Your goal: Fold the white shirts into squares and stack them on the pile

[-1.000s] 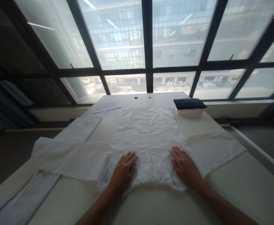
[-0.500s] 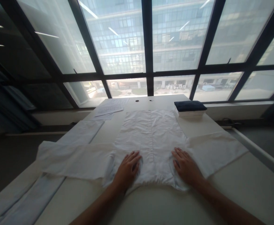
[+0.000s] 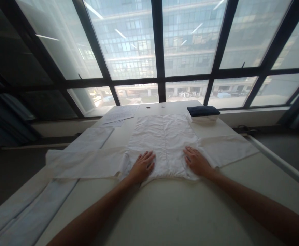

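Note:
A white long-sleeved garment [image 3: 162, 136] lies spread on the white table, its sleeves stretched out to both sides and a seam running down its middle. Fine creases cross its body, and the edge nearest me looks gathered. My left hand [image 3: 142, 165] rests flat on the left part of the body, near where the left sleeve [image 3: 85, 163] begins. On the opposite side, my right hand [image 3: 196, 160] lies palm down close to the right sleeve [image 3: 228, 148]. Both hands have their fingers stretched out, and neither grips the cloth.
Folded dark cloth [image 3: 203, 110] tops a stack of white folded cloth [image 3: 205, 119] at the far right of the table [image 3: 175, 212]. Paper sheets [image 3: 120, 116] lie at the far left. Long pale cloth [image 3: 47, 208] runs along the left edge, partly under the left sleeve. Windows stand behind.
Both hands and the garment now appear higher in the picture, farther from me, with more bare table showing in front. The view has also shifted slightly. The hands remain flat on the cloth.

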A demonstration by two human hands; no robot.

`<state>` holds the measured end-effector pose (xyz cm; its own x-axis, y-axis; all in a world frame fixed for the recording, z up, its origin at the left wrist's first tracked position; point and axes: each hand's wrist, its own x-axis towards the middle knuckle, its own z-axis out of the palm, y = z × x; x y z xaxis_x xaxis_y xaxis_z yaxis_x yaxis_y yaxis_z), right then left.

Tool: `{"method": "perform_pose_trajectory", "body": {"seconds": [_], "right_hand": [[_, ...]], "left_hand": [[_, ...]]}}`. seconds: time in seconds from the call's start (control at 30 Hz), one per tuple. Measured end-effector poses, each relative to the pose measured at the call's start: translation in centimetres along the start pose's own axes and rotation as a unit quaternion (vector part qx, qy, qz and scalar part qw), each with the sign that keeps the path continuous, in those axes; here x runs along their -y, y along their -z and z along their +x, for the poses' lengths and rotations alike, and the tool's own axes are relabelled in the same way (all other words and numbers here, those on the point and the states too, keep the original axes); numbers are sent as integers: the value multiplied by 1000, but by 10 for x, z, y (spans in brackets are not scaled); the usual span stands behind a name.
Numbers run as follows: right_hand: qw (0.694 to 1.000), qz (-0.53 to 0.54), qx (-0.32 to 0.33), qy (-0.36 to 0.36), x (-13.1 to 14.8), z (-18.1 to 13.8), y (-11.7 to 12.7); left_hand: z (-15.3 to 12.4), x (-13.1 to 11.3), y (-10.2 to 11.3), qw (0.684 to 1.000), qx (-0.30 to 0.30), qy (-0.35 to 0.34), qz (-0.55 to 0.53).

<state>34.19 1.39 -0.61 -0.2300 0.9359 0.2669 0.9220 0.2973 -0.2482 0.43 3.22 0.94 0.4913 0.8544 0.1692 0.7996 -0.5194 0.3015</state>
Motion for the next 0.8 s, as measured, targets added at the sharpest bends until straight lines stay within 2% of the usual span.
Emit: {"method": "perform_pose_trajectory", "body": {"seconds": [0.2,0.33,0.53,0.67,0.8], "right_hand": [[1000,-4,2,13,-1,3,1],[1000,-2,8,17,-3,6,4],[999,7,-32,15,13,-1,15],[998,57,-22,-3,33,-11,21],[990,135,-14,36,37,-14,20]], "left_hand": [[-9,-5,-1,1000,-19,-1,-5],[-17,-8,1,999,-40,-33,-9],[-21,-14,5,996,-58,-62,-14],[-27,-15,2,996,-89,-18,27],[-35,-14,-3,995,-95,4,30]]}}
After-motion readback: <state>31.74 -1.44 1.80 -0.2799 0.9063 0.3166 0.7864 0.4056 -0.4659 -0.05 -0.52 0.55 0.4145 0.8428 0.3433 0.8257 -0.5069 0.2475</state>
